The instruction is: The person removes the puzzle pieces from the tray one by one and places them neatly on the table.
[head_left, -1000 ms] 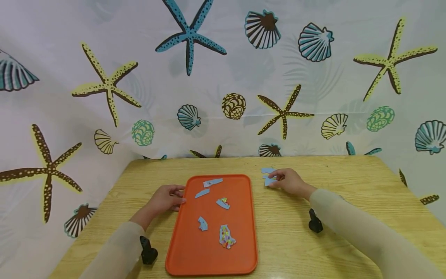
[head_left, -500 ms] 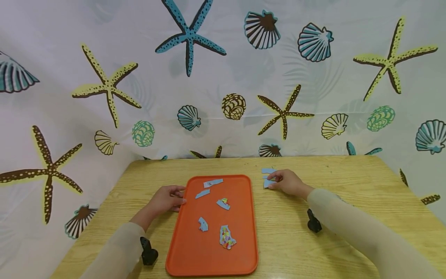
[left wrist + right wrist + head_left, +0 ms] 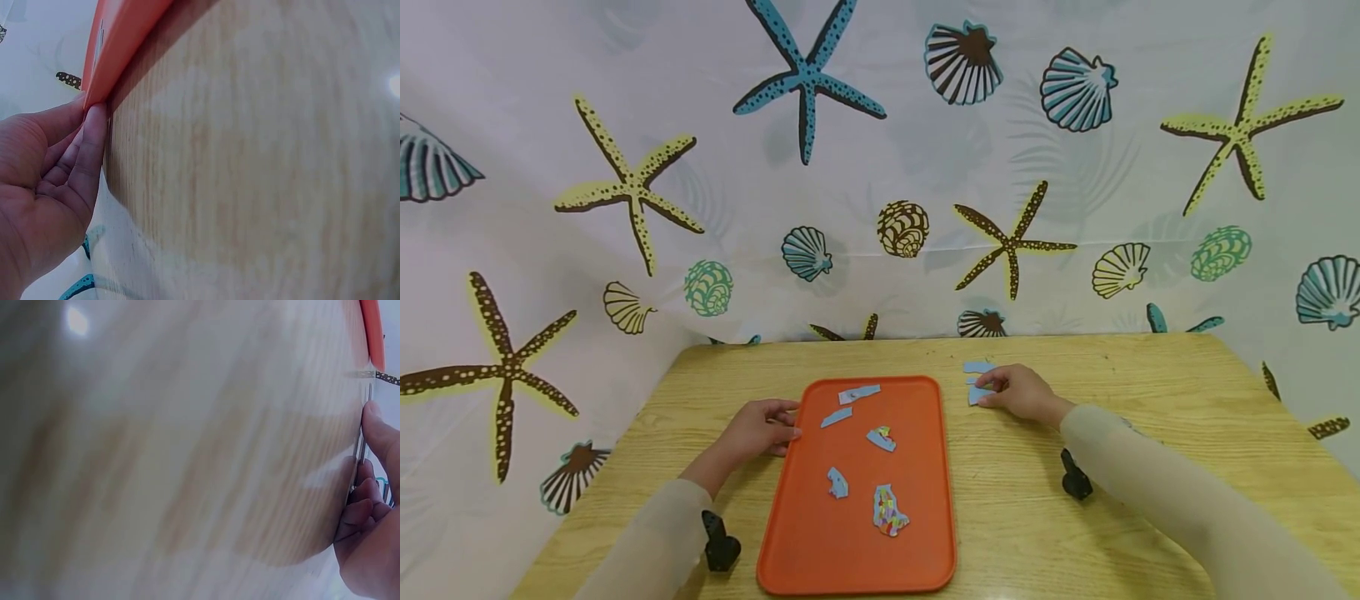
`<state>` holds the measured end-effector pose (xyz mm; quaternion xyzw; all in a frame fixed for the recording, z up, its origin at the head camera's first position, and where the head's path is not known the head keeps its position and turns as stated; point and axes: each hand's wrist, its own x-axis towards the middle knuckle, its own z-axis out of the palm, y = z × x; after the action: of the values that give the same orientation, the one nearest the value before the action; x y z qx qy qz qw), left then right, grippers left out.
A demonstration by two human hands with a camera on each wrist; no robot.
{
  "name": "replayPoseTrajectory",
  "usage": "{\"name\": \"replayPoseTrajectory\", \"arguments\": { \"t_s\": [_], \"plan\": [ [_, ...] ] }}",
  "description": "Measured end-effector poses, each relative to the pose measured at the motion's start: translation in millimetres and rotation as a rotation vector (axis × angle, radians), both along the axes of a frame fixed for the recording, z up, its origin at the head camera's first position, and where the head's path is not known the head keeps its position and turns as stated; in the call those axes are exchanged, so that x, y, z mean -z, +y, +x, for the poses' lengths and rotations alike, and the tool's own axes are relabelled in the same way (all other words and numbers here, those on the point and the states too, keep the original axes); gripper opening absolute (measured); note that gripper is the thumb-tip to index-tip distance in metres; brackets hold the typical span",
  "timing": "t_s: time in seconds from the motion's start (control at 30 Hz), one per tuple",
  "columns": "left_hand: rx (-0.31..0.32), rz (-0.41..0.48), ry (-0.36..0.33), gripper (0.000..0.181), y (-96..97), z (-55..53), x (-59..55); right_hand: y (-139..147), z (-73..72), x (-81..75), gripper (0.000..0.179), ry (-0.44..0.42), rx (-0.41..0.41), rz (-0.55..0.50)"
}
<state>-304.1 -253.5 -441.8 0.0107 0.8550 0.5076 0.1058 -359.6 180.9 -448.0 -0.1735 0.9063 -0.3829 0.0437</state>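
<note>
The orange-red tray [image 3: 857, 567] lies on the table with several irregular light-blue pieces on it, some bearing a coloured print. My left hand [image 3: 762, 427] grips the tray's left rim; the left wrist view has thumb and fingers [image 3: 94, 134] on either side of that rim. To the right of the tray, my right hand [image 3: 1021, 392] holds a flat light-blue cut piece [image 3: 976, 395] against the table between thumb and fingers. Another blue piece [image 3: 976, 367] lies just behind it. A thin edge shows by the thumb [image 3: 372, 419] in the right wrist view; the fingers partly hide the piece.
The wooden table [image 3: 1150, 400] extends on both sides of the tray. A white cloth [image 3: 880, 292] printed with shells and starfish hangs behind and at the sides. Black devices [image 3: 721, 546] are strapped at both wrists.
The right hand has shifted very slightly with the blue piece, which sits a little nearer and more to the left than a second ago. The left hand and the tray look still.
</note>
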Motion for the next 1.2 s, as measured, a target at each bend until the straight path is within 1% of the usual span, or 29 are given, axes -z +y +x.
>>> {"name": "replayPoseTrajectory", "arguments": {
  "t_s": [0.4,0.8,0.97,1.13,1.2],
  "plan": [
    [-0.012,-0.005,-0.004,0.049,-0.2,-0.8,1.6,1.5,-1.5,0.1,0.023,-0.008,-0.001,0.01],
    [-0.02,-0.012,-0.012,0.05,3.0,1.4,-2.1,0.8,0.4,-1.5,0.024,0.011,-0.004,0.013],
    [-0.023,-0.02,-0.01,0.049,2.9,0.9,-3.3,-0.2,1.1,-2.0,0.023,0.007,-0.003,0.01],
    [-0.009,-0.027,-0.007,0.05,2.8,1.9,-4.9,-0.8,2.0,-2.9,0.023,0.002,0.004,0.019],
    [-0.013,-0.026,-0.012,0.05,2.6,1.9,-5.0,-1.1,2.3,-2.9,0.023,-0.001,0.008,0.02]
  ]
}}
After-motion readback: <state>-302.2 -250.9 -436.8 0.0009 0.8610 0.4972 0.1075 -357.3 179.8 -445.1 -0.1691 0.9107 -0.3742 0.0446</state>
